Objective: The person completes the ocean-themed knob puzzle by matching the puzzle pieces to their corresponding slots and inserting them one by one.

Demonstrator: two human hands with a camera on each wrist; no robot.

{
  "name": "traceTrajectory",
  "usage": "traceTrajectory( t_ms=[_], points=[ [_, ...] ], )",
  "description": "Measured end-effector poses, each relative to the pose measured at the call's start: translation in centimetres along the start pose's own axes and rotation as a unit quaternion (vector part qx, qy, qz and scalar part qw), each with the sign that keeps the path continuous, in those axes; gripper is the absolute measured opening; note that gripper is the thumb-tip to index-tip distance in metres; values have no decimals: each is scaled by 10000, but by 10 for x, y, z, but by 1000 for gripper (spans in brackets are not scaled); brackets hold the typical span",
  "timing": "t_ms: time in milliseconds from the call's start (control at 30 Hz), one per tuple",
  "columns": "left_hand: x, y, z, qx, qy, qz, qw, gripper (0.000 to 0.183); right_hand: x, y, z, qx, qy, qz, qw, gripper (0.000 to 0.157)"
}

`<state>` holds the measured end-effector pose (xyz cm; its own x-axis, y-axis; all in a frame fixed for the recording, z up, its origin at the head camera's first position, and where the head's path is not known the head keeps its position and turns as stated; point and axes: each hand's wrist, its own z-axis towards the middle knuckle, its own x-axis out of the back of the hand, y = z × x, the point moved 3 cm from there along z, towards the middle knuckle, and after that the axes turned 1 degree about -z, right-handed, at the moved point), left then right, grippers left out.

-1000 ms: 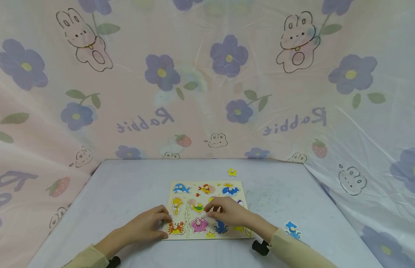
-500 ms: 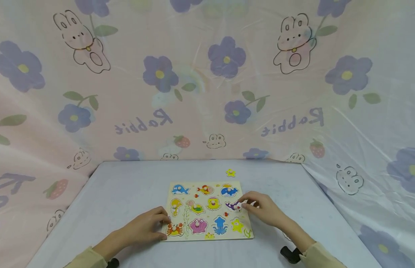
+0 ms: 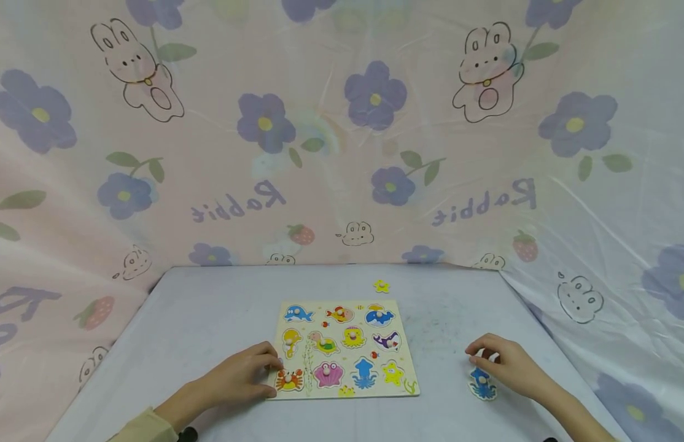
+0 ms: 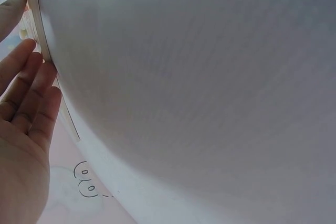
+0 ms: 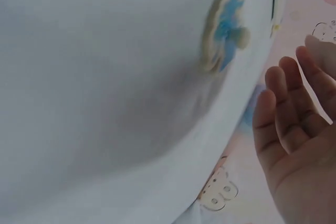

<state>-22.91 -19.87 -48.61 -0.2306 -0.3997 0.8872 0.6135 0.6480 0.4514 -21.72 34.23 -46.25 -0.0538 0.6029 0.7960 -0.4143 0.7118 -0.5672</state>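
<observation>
A wooden peg puzzle board with sea-animal pieces lies on the table. My left hand rests at the board's left edge beside the crab piece; in the left wrist view its loose fingers touch the rim. My right hand hovers over the blue squid piece right of the board and partly covers it. In the right wrist view, the relaxed fingers stand apart from the squid piece and its knob, holding nothing. The board's squid recess shows a blue squid picture.
A yellow starfish piece lies behind the board, near the table's back edge. The board's starfish spot shows a yellow picture. A white cloth covers the table, and a printed curtain hangs behind and at both sides.
My right hand has moved from over the board's middle, past the purple-and-white whale piece at its right side, to the squid piece at right. The left hand has stayed in place.
</observation>
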Motion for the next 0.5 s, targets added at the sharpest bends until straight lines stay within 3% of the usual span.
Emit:
traceTrajectory(
  t_ms=[300, 500],
  points=[
    [-1, -2, -2, -105, 27, -28, 9999, 37, -4, 21, -19, 677, -628, 611, 9938, 13],
    [-2, -4, -2, -37, -86, -113, 9999, 37, -10, 25, -20, 828, -562, 569, 9933, 14]
  ],
)
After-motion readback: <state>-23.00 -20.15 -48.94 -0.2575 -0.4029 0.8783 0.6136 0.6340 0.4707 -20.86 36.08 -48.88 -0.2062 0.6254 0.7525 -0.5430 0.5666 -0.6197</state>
